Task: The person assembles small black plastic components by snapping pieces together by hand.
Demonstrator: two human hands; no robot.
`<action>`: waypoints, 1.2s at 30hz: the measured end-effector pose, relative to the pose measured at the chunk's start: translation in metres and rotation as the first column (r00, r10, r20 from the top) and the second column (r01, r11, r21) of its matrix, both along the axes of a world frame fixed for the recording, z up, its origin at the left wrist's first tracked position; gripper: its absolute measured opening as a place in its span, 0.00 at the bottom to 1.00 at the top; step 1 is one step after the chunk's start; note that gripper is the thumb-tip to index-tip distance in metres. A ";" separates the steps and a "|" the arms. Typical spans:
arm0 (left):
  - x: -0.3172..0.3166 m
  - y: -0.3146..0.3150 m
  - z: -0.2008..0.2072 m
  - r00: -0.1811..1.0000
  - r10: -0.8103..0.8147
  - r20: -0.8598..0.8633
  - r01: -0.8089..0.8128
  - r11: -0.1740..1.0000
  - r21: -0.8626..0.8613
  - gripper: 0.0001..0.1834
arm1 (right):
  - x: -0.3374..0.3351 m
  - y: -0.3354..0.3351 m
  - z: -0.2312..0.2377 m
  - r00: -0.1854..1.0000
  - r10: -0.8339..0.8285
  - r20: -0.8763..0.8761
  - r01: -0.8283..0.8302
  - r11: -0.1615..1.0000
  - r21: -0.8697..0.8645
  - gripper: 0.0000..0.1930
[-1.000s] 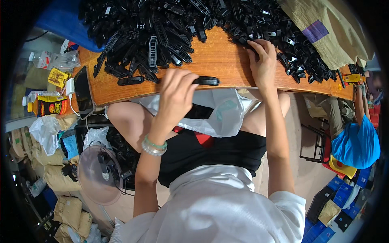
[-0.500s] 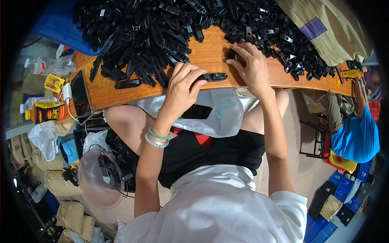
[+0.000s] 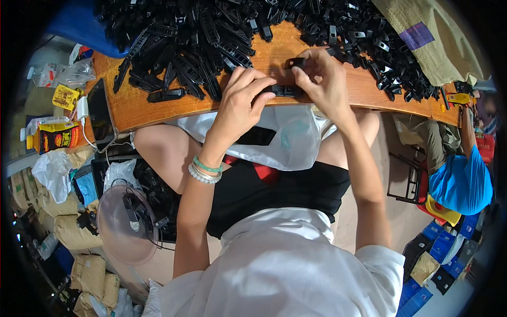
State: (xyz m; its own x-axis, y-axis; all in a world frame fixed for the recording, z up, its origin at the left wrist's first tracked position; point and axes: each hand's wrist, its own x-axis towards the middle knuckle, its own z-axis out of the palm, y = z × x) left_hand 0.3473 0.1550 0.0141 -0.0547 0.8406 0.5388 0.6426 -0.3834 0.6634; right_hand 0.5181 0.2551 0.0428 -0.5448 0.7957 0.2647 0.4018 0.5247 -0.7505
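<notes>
Near the table's front edge, my left hand (image 3: 244, 103) is closed on one end of a long, narrow black plastic part (image 3: 287, 91), which lies crosswise. My right hand (image 3: 323, 84) pinches a small black plastic piece (image 3: 296, 63) between thumb and fingers, raised just above the far side of the long part. A gap shows between the two pieces. Beyond my left hand lies a heap of long black slotted parts (image 3: 185, 47). Small black clip-like pieces (image 3: 364, 50) are heaped beyond my right hand. My left fingers hide the left end of the long part.
The wooden table (image 3: 148, 117) ends just before my lap, where a white plastic bag (image 3: 296, 142) lies. A beige sack (image 3: 443, 47) stands at the far right. A pinkish basin (image 3: 124, 238) is at lower left. A person in a blue shirt (image 3: 459, 185) works at right.
My right hand has lifted a small black piece from the table and brought it left over the long part. My left hand keeps its hold on the long part.
</notes>
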 end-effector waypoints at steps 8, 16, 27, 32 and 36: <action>0.004 -0.002 0.000 0.999 0.034 0.025 -0.034 0.999 -0.026 0.11 | 0.034 -0.028 -0.002 0.992 -0.119 -0.045 0.113 0.985 -0.132 0.13; 0.007 -0.001 0.006 0.999 -0.023 0.044 0.026 0.998 -0.055 0.11 | 0.032 -0.023 -0.005 0.989 0.127 -0.073 -0.138 0.974 -0.179 0.14; 0.007 -0.001 0.003 0.999 -0.021 0.049 0.024 0.998 -0.050 0.10 | 0.040 -0.027 -0.004 0.996 0.040 -0.081 -0.052 0.986 -0.161 0.13; 0.008 0.000 0.006 0.999 -0.046 0.009 0.046 0.998 -0.037 0.11 | 0.038 -0.025 0.005 0.992 0.124 0.014 -0.125 0.991 0.041 0.14; 0.008 0.000 0.005 0.999 -0.041 0.013 0.042 0.998 -0.054 0.13 | 0.025 -0.026 0.001 0.983 0.177 0.038 -0.180 0.979 0.092 0.14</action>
State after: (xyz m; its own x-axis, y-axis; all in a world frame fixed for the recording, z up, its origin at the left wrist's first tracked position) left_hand 0.3552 0.1552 0.0193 -0.0255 0.8704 0.4916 0.6186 -0.3726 0.6917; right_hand 0.5430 0.2288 0.0441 -0.6848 0.6570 0.3154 0.3165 0.6579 -0.6834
